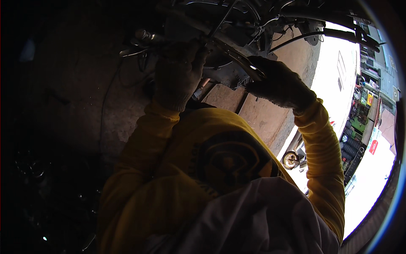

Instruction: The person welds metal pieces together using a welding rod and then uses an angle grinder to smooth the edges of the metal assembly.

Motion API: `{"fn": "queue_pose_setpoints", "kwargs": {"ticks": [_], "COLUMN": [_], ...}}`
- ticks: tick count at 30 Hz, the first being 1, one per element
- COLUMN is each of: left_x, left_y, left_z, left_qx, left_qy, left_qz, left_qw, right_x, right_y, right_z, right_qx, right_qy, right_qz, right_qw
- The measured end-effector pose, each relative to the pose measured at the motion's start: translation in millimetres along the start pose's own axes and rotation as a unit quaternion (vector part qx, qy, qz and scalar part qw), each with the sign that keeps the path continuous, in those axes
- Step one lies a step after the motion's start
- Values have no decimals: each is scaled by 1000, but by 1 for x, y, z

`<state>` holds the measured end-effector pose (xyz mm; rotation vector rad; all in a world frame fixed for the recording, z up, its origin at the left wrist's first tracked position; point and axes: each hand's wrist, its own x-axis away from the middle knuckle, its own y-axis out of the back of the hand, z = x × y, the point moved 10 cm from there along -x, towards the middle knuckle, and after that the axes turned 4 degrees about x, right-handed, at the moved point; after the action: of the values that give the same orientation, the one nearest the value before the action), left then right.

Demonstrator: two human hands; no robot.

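While both arms reach up from the lower edge in yellow sleeves [139, 169], each hand wears a grimy knit work glove and meets the same piece of machinery overhead.

Left hand [177, 74]: raised, back of the glove toward the camera, fingers curled over the left end of a dark metal assembly [228, 72]. The fingertips are hidden behind the glove, so whether they clamp a part or merely press against it cannot be told.

Right hand [277, 82]: raised beside the assembly's right end, fingers wrapped closed around the lower end of a flat, pale metal bar [237, 57]. This bar runs diagonally up and to the left from the glove, across the face of the assembly, toward the left hand.

Metal assembly: dark, greasy, blocky, sitting between the two gloves at upper centre, touched by both. Its exact form is lost in shadow.

Cables and hoses [262, 19]: a tangle of thin dark lines above the assembly, along the top of the view. One thicker black hose [334, 34] curves off to the right against bright daylight.

Bolt-like fitting [144, 34]: a short cylindrical metal stub just up and left of the left glove.

Surroundings: a rough, brownish concrete surface [270, 114] behind the hands; a deeply shadowed area at left; a sunlit street with stacked tyres [353, 150] at far right, well apart from the hands.
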<state>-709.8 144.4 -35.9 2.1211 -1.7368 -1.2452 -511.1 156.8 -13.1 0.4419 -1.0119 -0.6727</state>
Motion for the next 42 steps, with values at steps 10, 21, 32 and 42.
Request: {"fn": "queue_pose_setpoints", "kwargs": {"ticks": [10, 21, 32, 42], "left_x": [35, 45, 39, 29], "left_y": [-129, -162, -156, -133], "left_z": [-44, -36, -36, -41], "left_qx": [708, 672, 695, 648], "left_qy": [354, 438, 433, 378], "left_qz": [120, 120, 96, 106], "left_qw": [599, 585, 566, 653], "right_x": [1, 12, 10, 49], "right_y": [2, -2, 2, -26], "right_z": [9, -1, 4, -101], "right_qx": [5, -93, -8, -361], "right_qy": [55, -43, -29, -236], "right_qz": [-46, -15, -7, -45], "right_qw": [997, 995, 1000, 901]}}
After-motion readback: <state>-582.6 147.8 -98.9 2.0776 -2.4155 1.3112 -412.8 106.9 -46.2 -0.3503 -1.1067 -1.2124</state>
